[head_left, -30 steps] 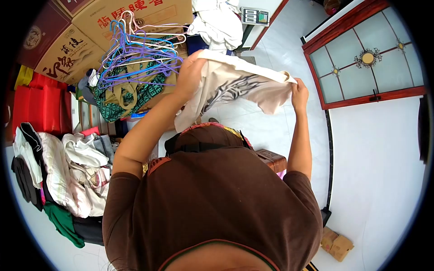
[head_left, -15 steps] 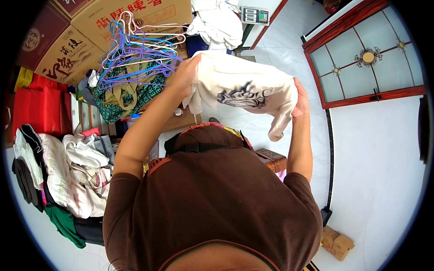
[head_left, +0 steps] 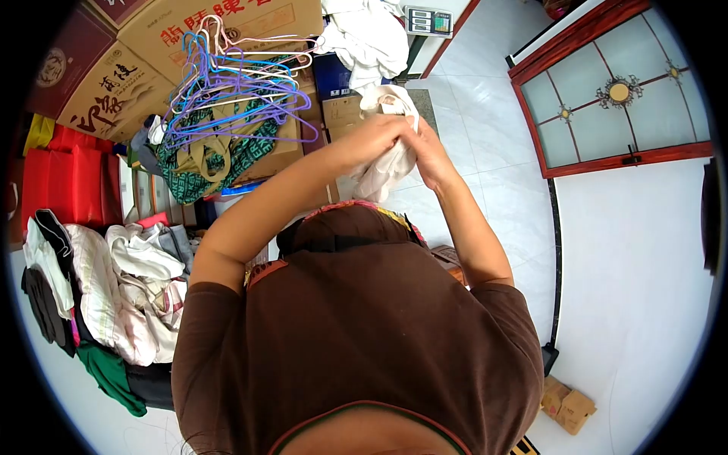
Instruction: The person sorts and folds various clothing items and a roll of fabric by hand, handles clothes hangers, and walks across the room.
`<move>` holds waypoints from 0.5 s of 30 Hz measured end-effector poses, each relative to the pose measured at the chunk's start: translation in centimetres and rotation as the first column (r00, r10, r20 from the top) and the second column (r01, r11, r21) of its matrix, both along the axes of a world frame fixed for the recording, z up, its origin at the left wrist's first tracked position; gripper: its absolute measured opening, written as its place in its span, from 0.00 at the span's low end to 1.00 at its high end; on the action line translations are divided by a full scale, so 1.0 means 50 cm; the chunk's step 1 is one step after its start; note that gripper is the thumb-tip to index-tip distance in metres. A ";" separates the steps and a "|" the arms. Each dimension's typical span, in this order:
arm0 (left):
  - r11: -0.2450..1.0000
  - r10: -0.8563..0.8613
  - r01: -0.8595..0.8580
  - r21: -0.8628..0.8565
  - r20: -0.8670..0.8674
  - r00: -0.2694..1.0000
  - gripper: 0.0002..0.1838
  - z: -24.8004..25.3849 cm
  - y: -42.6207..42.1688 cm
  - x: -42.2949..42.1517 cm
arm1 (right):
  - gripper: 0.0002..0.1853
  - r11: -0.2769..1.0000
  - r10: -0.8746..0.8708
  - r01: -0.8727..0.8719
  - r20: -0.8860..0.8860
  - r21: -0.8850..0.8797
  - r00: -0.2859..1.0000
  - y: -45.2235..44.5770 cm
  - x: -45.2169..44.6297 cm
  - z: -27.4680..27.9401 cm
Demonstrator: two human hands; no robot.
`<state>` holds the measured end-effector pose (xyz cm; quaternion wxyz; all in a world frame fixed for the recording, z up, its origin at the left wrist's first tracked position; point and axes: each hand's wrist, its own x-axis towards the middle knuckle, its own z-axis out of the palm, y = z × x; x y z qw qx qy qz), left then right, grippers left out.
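Note:
A cream long-sleeved shirt (head_left: pixel 388 173) hangs bunched in front of my chest, part of it standing up above my fingers. Its dark print is folded out of sight. My left hand (head_left: pixel 375 142) is closed on the cloth from the left. Meeting it at the fingertips, my right hand (head_left: pixel 434 158) grips the cloth from the right. Both sets of fingers partly hide each other. Left of my hands, purple, blue and white plastic hangers (head_left: pixel 235 98) lie heaped on a green patterned bag (head_left: pixel 254 155).
Cardboard boxes (head_left: pixel 163 49) stand behind the hangers. A pile of clothes (head_left: pixel 129 296) lies at the left below red boxes (head_left: pixel 64 182). White cloth (head_left: pixel 364 42) sits beyond my hands beside a digital scale (head_left: pixel 429 23). A red-framed glass door (head_left: pixel 618 95) is at the right.
My hands have come together from far apart, the right moving left and the left moving right. The stretched shirt has been folded together, and its print has gone from view.

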<state>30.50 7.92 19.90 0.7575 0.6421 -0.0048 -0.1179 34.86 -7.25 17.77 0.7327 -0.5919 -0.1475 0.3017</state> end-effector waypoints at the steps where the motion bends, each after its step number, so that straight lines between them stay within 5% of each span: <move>1: 0.995 -0.042 0.035 -0.092 -0.069 0.997 0.21 -0.002 0.008 0.003 | 0.24 0.999 0.003 0.002 0.089 -0.049 0.996 0.003 -0.001 -0.002; 4: 0.998 -0.067 0.068 0.007 -0.030 0.997 0.22 0.012 0.025 0.012 | 0.22 0.992 0.060 -0.044 0.135 -0.117 0.989 -0.003 0.013 -0.011; 5: 0.948 -0.110 0.072 0.310 0.105 0.988 0.18 0.017 0.041 0.017 | 0.17 0.992 0.007 0.017 0.177 -0.129 0.984 0.001 0.020 -0.017; 7: 0.799 -0.064 -0.271 0.537 0.524 0.849 0.17 0.043 0.044 0.014 | 0.15 0.995 0.027 -0.015 0.124 -0.094 0.992 0.002 0.019 0.015; 9: 0.606 -0.128 -0.579 0.546 0.785 0.607 0.22 0.054 0.050 0.019 | 0.15 0.990 0.103 -0.088 0.142 -0.110 0.984 -0.001 0.025 0.043; 12: 0.581 -0.201 -0.629 0.517 0.840 0.504 0.22 0.071 0.046 0.026 | 0.15 0.994 0.105 -0.093 0.219 -0.064 0.970 -0.003 0.013 0.086; 15: 0.742 -0.168 -0.282 0.609 0.576 0.800 0.21 0.052 0.064 0.031 | 0.15 0.995 0.090 -0.068 0.334 -0.077 0.938 -0.012 0.024 0.084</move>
